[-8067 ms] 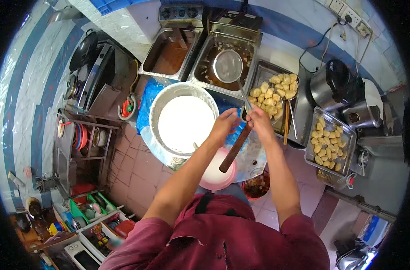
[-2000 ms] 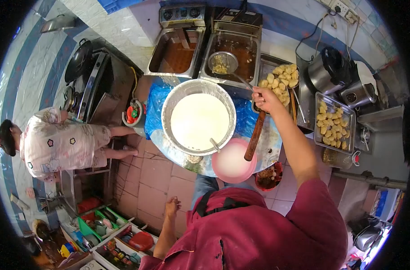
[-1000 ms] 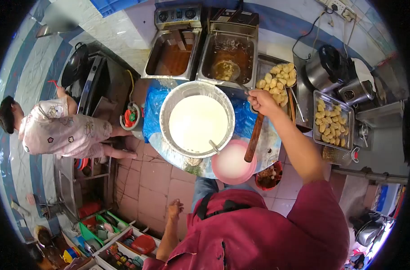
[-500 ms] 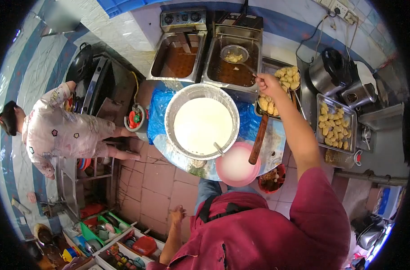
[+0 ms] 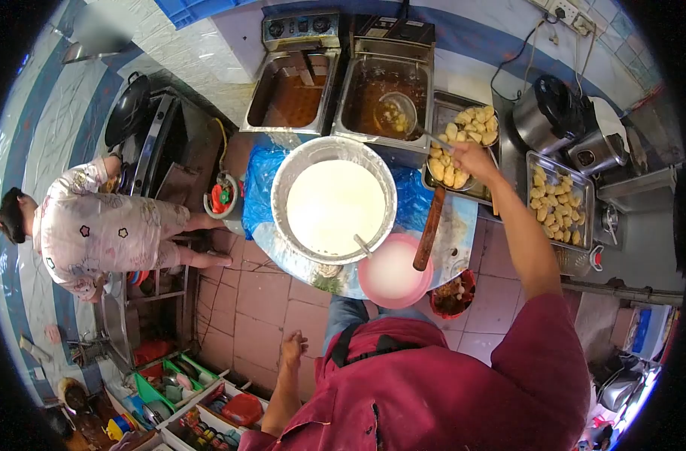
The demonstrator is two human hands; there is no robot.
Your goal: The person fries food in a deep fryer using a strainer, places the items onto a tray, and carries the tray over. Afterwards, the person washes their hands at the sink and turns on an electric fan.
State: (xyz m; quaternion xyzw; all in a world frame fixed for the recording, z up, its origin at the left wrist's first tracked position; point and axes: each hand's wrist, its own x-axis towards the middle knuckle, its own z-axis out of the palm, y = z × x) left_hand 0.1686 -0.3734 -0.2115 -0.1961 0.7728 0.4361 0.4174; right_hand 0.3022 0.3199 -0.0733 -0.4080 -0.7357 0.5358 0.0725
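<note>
My right hand [image 5: 475, 160] is closed round the handle of a skimmer [image 5: 397, 113], whose bowl sits tilted in the dark oil of the right fryer [image 5: 373, 86] with small pale bits in it. Below that hand, a pan with a wooden handle [image 5: 429, 229] holds yellow fried pieces [image 5: 450, 167] beside and over a metal tray. My left hand [image 5: 292, 347] hangs low at my side above the floor, fingers loosely curled; whether anything is in it is hard to see. A large pot of white batter [image 5: 335, 207] stands on the round table, with a pink bowl of whitish liquid [image 5: 394, 270] near me.
Another person [image 5: 106, 222] stands at the stove on the left. The left fryer [image 5: 286, 94] holds brown oil. At the right are a tray of yellow pieces [image 5: 557, 203] and a steel cooker [image 5: 546, 116]. A red bin [image 5: 454, 295] stands below the table edge.
The skimmer has dipped into the oil from above it, and my right hand has moved lower and right. The other person's arm has shifted slightly at the stove.
</note>
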